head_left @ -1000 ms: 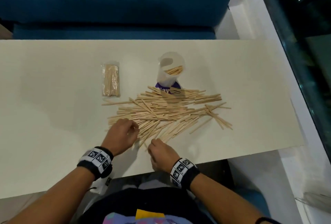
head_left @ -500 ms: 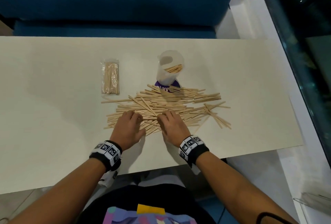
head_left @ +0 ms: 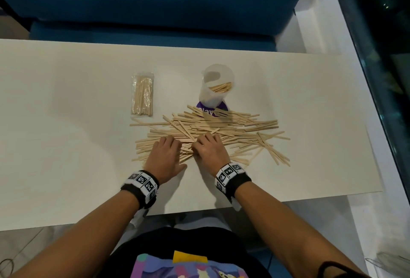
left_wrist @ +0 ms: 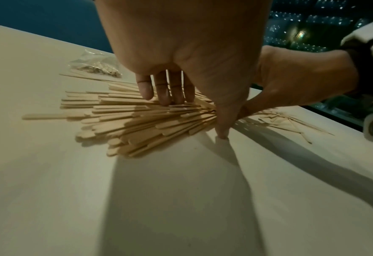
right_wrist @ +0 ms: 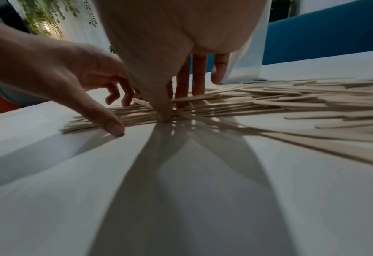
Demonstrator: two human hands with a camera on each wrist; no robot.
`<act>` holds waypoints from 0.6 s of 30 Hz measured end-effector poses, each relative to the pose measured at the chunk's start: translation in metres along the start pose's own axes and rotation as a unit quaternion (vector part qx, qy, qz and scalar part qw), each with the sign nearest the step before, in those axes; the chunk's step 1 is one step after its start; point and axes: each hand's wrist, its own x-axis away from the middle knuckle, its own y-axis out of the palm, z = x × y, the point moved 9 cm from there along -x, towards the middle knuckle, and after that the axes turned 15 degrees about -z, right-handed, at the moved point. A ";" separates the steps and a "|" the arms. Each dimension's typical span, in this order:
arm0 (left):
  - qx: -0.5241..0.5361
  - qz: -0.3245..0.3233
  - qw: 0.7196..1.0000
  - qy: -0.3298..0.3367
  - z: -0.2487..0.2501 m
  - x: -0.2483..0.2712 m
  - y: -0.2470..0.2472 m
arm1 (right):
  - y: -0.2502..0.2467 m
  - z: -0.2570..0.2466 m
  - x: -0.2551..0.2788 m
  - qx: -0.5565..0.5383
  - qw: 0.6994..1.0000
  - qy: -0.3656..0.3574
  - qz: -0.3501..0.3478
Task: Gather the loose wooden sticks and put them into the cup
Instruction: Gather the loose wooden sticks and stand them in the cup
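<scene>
A wide pile of loose wooden sticks [head_left: 221, 129] lies on the cream table [head_left: 66, 144], just in front of a translucent cup [head_left: 216, 91] that holds several sticks. My left hand [head_left: 175, 153] lies on the pile's near left part. In the left wrist view its fingers [left_wrist: 165, 98] press on top of the sticks [left_wrist: 137, 121] and the thumb tip touches the table at the pile's edge. My right hand [head_left: 203, 145] sits beside it. Its straight fingers [right_wrist: 190, 93] rest on the sticks [right_wrist: 290, 104], thumb down at the pile's near edge.
A sealed clear packet of sticks [head_left: 143, 94] lies to the left of the pile. The cup stands on a purple round label [head_left: 223, 109]. A blue bench [head_left: 155, 0] runs behind the table. The table's right edge [head_left: 363, 144] borders a dark glass wall.
Both hands moved forward from the pile's near edge onto the sticks and came close together. In the last half second they barely shifted.
</scene>
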 end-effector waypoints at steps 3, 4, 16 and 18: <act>-0.010 0.016 1.000 -0.009 0.000 -0.002 -0.002 | -0.006 0.006 0.003 0.003 1.000 0.026 -0.001; -0.009 0.022 1.000 -0.007 0.001 -0.003 -0.004 | -0.009 0.008 0.004 0.003 1.000 0.029 0.002; 0.100 0.026 0.994 0.039 0.003 -0.017 -0.002 | -0.021 0.010 -0.002 -0.020 0.999 0.025 -0.004; 0.082 0.034 0.995 0.050 0.005 -0.016 -0.003 | -0.021 0.013 -0.001 -0.020 0.999 0.028 -0.002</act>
